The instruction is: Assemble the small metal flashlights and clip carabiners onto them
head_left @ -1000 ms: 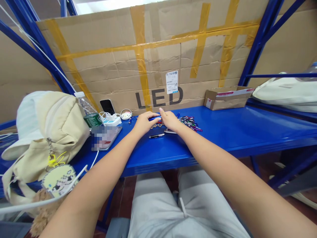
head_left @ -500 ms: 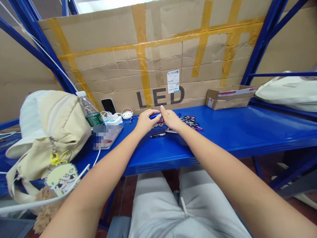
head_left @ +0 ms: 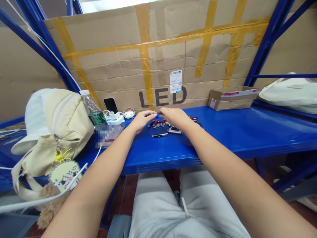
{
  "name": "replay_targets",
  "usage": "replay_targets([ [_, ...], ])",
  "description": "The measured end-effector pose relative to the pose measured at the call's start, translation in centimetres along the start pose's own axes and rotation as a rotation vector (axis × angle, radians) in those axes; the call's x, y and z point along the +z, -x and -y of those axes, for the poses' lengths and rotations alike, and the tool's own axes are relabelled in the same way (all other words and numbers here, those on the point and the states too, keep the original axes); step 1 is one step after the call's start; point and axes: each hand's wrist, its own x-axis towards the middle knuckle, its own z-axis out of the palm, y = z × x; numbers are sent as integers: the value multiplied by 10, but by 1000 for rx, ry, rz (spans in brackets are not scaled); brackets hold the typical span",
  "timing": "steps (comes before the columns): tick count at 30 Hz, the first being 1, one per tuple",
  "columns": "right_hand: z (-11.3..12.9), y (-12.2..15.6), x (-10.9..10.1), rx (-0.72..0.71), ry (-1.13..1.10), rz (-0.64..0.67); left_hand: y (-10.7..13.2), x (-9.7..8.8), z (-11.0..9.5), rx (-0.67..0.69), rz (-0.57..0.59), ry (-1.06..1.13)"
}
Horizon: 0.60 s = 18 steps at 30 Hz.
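My left hand point(head_left: 141, 121) is closed in a pinch over the blue table. A small blue part of a pen-shaped thing point(head_left: 157, 115) shows at its fingertips. My right hand point(head_left: 174, 117) is bent over with its fingertips pinched close to the left ones; what they hold is hidden. Below the hands lie several small round silvery pieces point(head_left: 160, 125) and some red pen-shaped pieces point(head_left: 155, 123). Nearer the front edge are a black pen-shaped thing point(head_left: 159, 135) and a silver one point(head_left: 174, 132). A pile of slim coloured pens point(head_left: 195, 119) is partly behind my right hand.
On the left stand a cream backpack point(head_left: 71, 115), a bottle point(head_left: 95, 114), a phone point(head_left: 110, 105) and a white power strip point(head_left: 115, 119) with cables. An open cardboard box point(head_left: 232, 99) sits at the back right. A taped cardboard sheet point(head_left: 119, 72) walls off the back.
The blue pen-shaped thing, earlier seen lengthwise between my hands, is now mostly hidden. My right hand has turned over, palm down, and my hands have drawn slightly apart. The view has shifted a little.
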Motion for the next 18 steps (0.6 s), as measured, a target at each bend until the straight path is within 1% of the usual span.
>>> replay_targets([
  [3, 1, 1, 0, -40, 81, -19, 1, 0, -2, -24, 31, 42],
  [9, 2, 4, -4, -82, 146, -119, 3, 0, -5, -45, 44, 81],
  [14, 1, 4, -3, -89, 93, -187, 3, 1, -7, -31, 41, 88],
  [18, -1, 3, -2, -82, 0, -184, 3, 1, -5, 4, 19, 34],
])
